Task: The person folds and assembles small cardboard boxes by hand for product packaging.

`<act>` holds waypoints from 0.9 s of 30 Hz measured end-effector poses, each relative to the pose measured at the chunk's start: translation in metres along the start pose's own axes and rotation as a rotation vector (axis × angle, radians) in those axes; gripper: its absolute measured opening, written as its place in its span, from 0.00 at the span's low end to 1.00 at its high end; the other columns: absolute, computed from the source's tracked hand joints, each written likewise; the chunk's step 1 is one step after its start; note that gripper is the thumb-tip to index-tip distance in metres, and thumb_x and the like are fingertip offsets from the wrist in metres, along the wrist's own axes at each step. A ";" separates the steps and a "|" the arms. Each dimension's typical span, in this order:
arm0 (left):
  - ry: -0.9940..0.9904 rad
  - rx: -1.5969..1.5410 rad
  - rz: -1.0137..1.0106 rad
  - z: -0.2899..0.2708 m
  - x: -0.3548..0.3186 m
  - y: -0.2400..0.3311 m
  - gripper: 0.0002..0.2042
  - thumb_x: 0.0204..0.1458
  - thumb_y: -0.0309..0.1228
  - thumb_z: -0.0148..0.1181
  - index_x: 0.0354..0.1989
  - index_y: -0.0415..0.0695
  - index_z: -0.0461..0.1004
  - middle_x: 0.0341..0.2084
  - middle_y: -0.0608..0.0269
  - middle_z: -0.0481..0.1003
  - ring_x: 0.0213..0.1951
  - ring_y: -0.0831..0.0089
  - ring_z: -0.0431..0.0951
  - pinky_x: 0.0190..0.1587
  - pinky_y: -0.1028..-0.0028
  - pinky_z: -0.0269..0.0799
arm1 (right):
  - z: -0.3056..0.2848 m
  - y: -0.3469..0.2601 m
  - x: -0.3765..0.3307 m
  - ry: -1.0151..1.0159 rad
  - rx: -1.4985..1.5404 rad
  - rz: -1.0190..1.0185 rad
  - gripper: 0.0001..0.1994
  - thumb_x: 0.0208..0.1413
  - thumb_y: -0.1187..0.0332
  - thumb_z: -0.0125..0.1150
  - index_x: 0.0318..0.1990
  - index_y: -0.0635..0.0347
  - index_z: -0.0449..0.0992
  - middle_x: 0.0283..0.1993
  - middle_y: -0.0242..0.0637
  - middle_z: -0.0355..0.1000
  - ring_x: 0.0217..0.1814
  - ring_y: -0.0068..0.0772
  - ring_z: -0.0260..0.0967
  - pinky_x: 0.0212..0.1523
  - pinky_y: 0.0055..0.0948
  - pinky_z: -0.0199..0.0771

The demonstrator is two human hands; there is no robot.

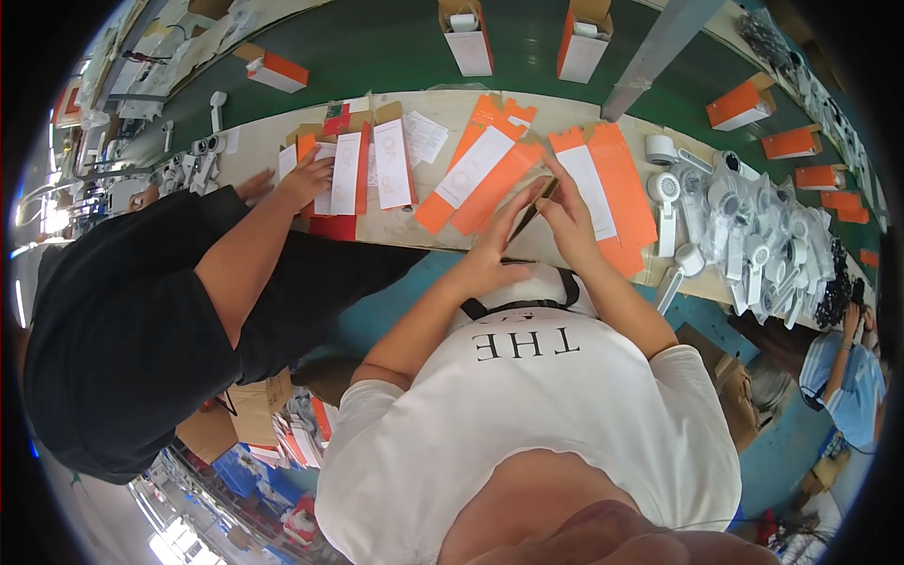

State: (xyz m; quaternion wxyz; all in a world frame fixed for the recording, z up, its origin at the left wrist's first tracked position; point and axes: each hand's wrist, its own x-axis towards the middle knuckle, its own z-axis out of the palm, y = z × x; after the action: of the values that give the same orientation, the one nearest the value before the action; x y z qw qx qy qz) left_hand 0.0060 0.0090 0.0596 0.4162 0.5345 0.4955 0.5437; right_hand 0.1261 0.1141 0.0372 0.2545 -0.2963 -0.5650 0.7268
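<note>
As I look down through the head camera from my distant seat, I see a narrow dark piece [531, 209] upheld between the two hands, just in front of the work table [372, 229], with its thin edge toward me. I cannot tell whether it is folded card or something harder; from its slim build and brownish rim I judge it light and fairly stiff, unlikely to slip, though a thin edge like that may crease if squeezed, so I would take it by the long sides. My left hand [494, 247] lays its fingers close together along one side, the thumb stretched away below; how hard they press I cannot tell. My right hand [571, 224] bends its fingers around the far end and seems to pinch the piece against its thumb. Beyond lie flat cardboard boxes, smooth orange and matt white: a slanting box [476, 176] to the left and a notched box [621, 184] to the right. Farther right, white plastic fans [744, 235] with round, slotted heads crowd together, many in crinkled clear bags. Leftward, a co-worker's hand [307, 179] touches narrow upright-panelled boxes [347, 174] beside a limp paper sheet [428, 138].
</note>
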 end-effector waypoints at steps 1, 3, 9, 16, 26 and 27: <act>0.016 -0.112 -0.043 -0.002 -0.001 -0.001 0.47 0.41 0.58 0.56 0.63 0.41 0.44 0.60 0.49 0.51 0.62 0.59 0.52 0.62 0.63 0.45 | 0.002 -0.003 -0.001 -0.019 -0.010 0.012 0.29 0.50 0.72 0.49 0.62 0.58 0.51 0.53 0.38 0.61 0.52 0.28 0.59 0.54 0.27 0.59; 0.014 -0.142 -0.052 -0.004 -0.003 -0.010 0.44 0.44 0.61 0.49 0.62 0.40 0.47 0.59 0.50 0.53 0.61 0.59 0.54 0.60 0.65 0.47 | 0.002 -0.003 -0.002 -0.037 -0.021 0.027 0.30 0.50 0.74 0.46 0.63 0.58 0.50 0.54 0.38 0.61 0.54 0.27 0.59 0.54 0.27 0.58; 0.216 -0.043 -0.134 -0.006 0.001 -0.003 0.32 0.53 0.49 0.47 0.59 0.37 0.52 0.55 0.51 0.58 0.58 0.63 0.57 0.58 0.68 0.51 | -0.010 -0.018 -0.009 -0.190 0.092 0.061 0.32 0.49 0.73 0.42 0.65 0.59 0.45 0.61 0.36 0.54 0.58 0.25 0.53 0.56 0.25 0.54; 0.500 -0.253 -0.264 -0.015 0.008 0.001 0.21 0.46 0.20 0.45 0.51 0.37 0.55 0.45 0.54 0.63 0.50 0.71 0.64 0.52 0.73 0.59 | 0.011 -0.018 -0.005 -0.315 0.346 0.072 0.36 0.48 0.64 0.49 0.65 0.62 0.43 0.65 0.37 0.47 0.67 0.32 0.43 0.64 0.31 0.42; 0.517 0.404 0.374 -0.014 -0.006 -0.026 0.18 0.43 0.29 0.61 0.42 0.41 0.64 0.46 0.44 0.64 0.46 0.54 0.69 0.47 0.65 0.66 | 0.024 -0.008 0.014 -0.262 0.474 0.009 0.27 0.60 0.60 0.37 0.64 0.60 0.45 0.67 0.42 0.45 0.70 0.34 0.37 0.66 0.30 0.32; 0.524 0.523 0.362 -0.017 -0.006 -0.026 0.15 0.43 0.30 0.61 0.38 0.40 0.67 0.45 0.44 0.65 0.45 0.53 0.69 0.46 0.65 0.67 | 0.025 -0.010 0.015 -0.284 0.412 0.003 0.27 0.61 0.57 0.36 0.64 0.60 0.46 0.66 0.42 0.46 0.70 0.33 0.37 0.66 0.31 0.32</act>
State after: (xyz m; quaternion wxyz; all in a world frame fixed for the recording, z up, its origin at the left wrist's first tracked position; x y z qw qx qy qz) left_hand -0.0128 0.0054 0.0339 0.0236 0.5443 0.6042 0.5815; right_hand 0.0980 0.1108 0.0496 0.2264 -0.1341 -0.4347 0.8613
